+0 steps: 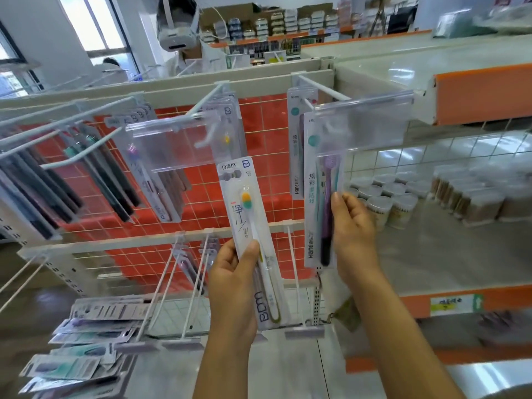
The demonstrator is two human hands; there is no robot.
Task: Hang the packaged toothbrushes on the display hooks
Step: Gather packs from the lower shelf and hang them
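While mid-hang: gripping white pack [247, 214] low in curled left hand [233, 283], pinching purple-brush pack [322, 197] in right hand [354, 226], tops behind label holders [172, 145]. Next: thread hang-holes onto hooks [205, 102]; engagement hidden.

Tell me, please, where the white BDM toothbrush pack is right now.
The BDM pack sits mid-frame in the head view, held in the left hand, its top beside a clear label holder, left of the Hane pack in the right hand.

white hook rack [172, 88] full of toothbrush packs [166, 197]; loose packs [83, 367] flat on the shelf [172, 378] below
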